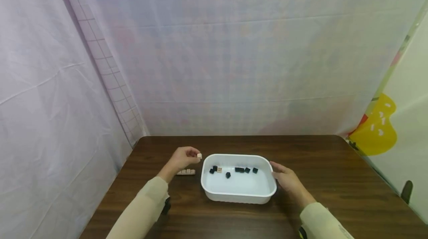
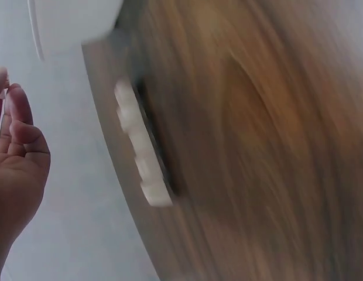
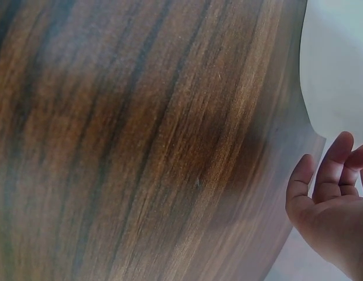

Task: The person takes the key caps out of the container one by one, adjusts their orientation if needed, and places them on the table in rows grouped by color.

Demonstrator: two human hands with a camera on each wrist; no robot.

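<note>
Beside the left end of a white plastic tub [image 1: 239,197], my left hand [image 1: 182,159] pinches a small pale cube [image 1: 199,156] between thumb and fingertips. A row of similar pale cubes [image 1: 186,172] lies on the table below that hand; the left wrist view shows the row [image 2: 141,146] blurred. Inside the tub are several black cubes [image 1: 239,170] and one pale cube [image 1: 219,170] with a mark on its face. My right hand [image 1: 287,179] touches the tub's right end, its fingers loosely bent in the right wrist view.
The dark wood-grain table [image 1: 334,179] extends around the tub on every side. White cloth [image 1: 234,64] hangs behind the table, and another sheet [image 1: 60,83] is on the left. A yellow printed figure [image 1: 378,131] shows on the right-hand cloth.
</note>
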